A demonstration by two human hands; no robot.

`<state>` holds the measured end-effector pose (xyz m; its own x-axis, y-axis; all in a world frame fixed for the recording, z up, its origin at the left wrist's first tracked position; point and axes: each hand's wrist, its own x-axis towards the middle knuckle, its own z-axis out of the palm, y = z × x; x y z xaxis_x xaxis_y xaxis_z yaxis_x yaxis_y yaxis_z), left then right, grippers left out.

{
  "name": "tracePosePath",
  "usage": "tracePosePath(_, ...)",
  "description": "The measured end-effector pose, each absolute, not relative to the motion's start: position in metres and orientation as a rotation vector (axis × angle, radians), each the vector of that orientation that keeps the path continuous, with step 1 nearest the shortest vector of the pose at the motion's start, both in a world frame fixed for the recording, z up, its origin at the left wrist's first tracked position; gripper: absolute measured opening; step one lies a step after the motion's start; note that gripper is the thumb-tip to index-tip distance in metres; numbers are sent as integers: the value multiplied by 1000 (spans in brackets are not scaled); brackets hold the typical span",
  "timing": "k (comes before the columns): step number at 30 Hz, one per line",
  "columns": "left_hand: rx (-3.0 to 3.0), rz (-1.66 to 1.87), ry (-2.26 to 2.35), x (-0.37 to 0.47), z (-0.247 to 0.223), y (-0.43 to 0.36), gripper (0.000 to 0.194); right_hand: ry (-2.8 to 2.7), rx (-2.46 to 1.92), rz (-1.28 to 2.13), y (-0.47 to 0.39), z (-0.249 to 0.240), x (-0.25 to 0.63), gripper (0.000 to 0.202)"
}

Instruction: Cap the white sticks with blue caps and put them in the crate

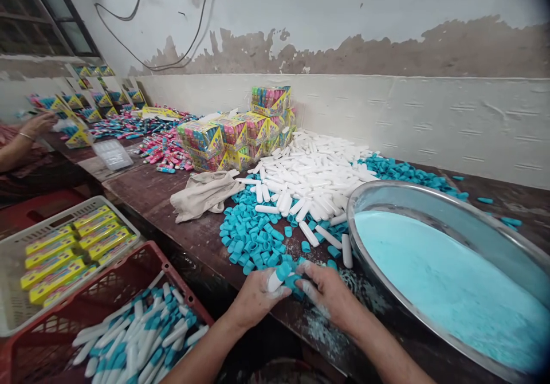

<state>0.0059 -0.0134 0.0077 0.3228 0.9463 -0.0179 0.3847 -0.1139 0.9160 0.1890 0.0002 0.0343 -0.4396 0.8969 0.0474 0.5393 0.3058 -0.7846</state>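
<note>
Closely paired over the near table edge [301,329], the two bare hands work low, probably so the pieces stay over the wood. The left hand [256,299] has its thumb and fingers closed around a white tube [275,281], which tilts up at one end, perhaps to leave that end free. The tube looks smooth and rounded, with a teal band at its upper end. The right hand [330,292] has thumb and fingertips slightly parted beside teal caps [294,283]; whether it grips one, I cannot tell. Pale powder dusts its fingers.

To the left, a red crate [103,283] holds jumbled white-and-teal tubes [150,326], seemingly set low for easy dropping in. Beside it, a pale basket [122,218] keeps yellow boxes [58,281] in rows. To the right, a metal basin [351,223] contains light blue powder [429,269], its rim close to the tubes.

Beyond the hands, small hollow caps [253,235] lie before and partly under a heap of plain white tubes [318,166], both apparently within reach. A crumpled cloth [206,194] rests left of them. Farther back stand wrapped display packs [244,134], then scattered pink and blue tubes [165,149], and another person's hand [40,123].
</note>
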Motion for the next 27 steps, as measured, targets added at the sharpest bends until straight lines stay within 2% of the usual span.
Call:
tracePosePath(6,1972,482,1499,1,11,-20,16,-1639,-1195,1503,-7,41,205,25)
tracePosePath(12,2099,337,1459,5,9,-26,21,-1655,-1188,1523,-11,31,202,22)
tracePosePath(21,2240,163,1464,10,1,-24,24,-1503,-1089,1793,-10,26,196,31)
tracePosePath(27,2197,190,1511,17,-1,-26,23,-1558,-1113,1710,-11,20,182,28)
